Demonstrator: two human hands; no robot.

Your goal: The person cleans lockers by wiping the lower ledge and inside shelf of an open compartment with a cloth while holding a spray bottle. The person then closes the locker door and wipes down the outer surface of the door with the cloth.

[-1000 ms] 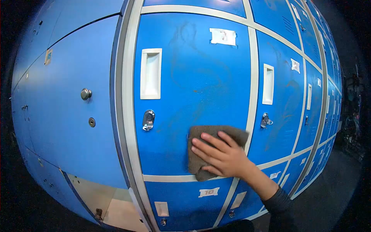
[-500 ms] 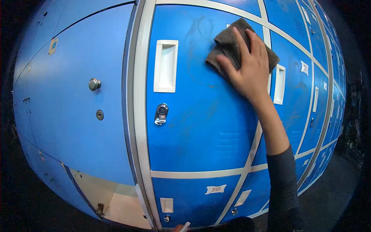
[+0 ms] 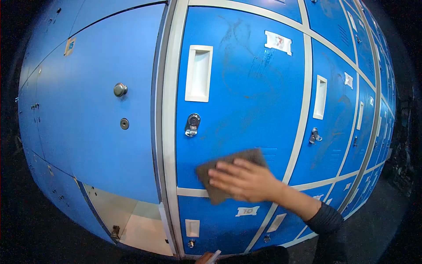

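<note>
My right hand [image 3: 244, 178] holds a folded grey-brown cloth [image 3: 210, 190], slightly blurred by motion, against the lower part of a blue locker door [image 3: 246, 110]. The fingers lie across the cloth, pointing left. Dark smudges and some wet streaks mark the door above, below its paper label with a 7 [image 3: 278, 42]. At the bottom edge only a bit of my left hand [image 3: 204, 258] shows, closed around a slim white object [image 3: 214, 256]; its kind cannot be made out.
A white recessed handle [image 3: 199, 73] and a metal lock [image 3: 192, 124] sit on the door's left side. Below is a locker labelled 10 [image 3: 247, 211]. Paler cabinet doors with a round knob [image 3: 119, 89] stand left, above an open compartment [image 3: 143, 226]. More lockers continue right.
My right hand has moved the cloth from the door's upper right down to its lower edge, uncovering the 7 label and wet streaks. My left hand stays at the bottom edge.
</note>
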